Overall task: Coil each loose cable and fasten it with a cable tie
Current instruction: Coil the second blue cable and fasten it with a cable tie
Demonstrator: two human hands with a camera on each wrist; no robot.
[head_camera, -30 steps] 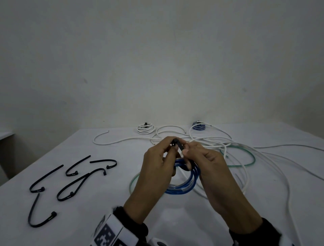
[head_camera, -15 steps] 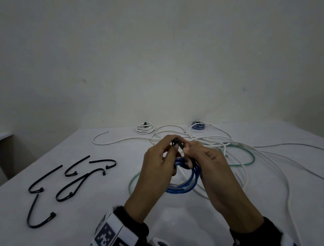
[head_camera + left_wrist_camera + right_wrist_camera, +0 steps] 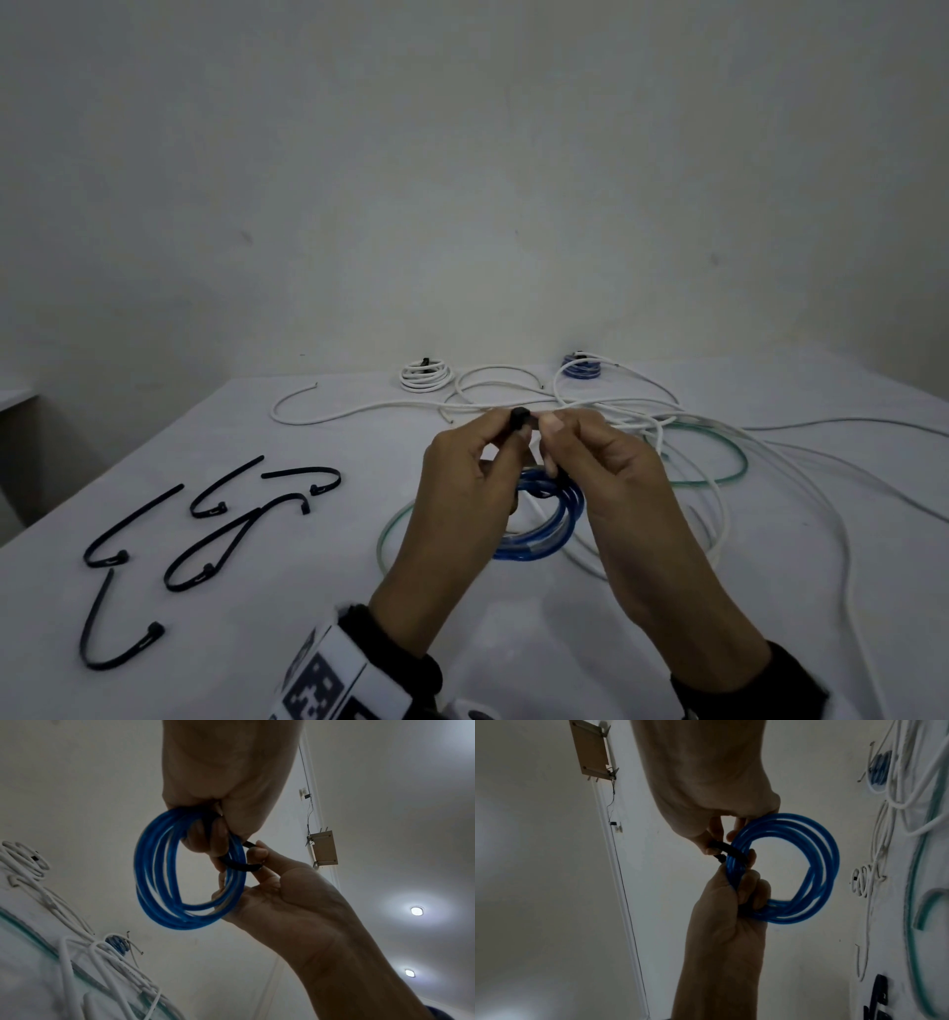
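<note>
A blue cable coil (image 3: 544,524) hangs above the table between my two hands. A black cable tie (image 3: 520,419) is looped round its strands (image 3: 239,865). My left hand (image 3: 506,437) has its fingers curled through the blue cable coil (image 3: 808,862), and its thumb and forefinger pinch the tie's head. My right hand (image 3: 554,442) pinches the black cable tie (image 3: 727,850) from the other side, with its lower fingers against the blue cable coil (image 3: 164,872). How tight the tie sits is hidden by the fingers.
Several spare black ties (image 3: 215,519) lie on the white table (image 3: 308,591) at the left. A tied white coil (image 3: 426,375) and a tied blue coil (image 3: 580,369) sit at the back. Loose white cables (image 3: 667,426) and a green cable (image 3: 719,478) sprawl behind and to the right of my hands.
Both hands stay at the blue coil. The fingers have shifted slightly on the black tie, whose head now shows between the thumbs.
</note>
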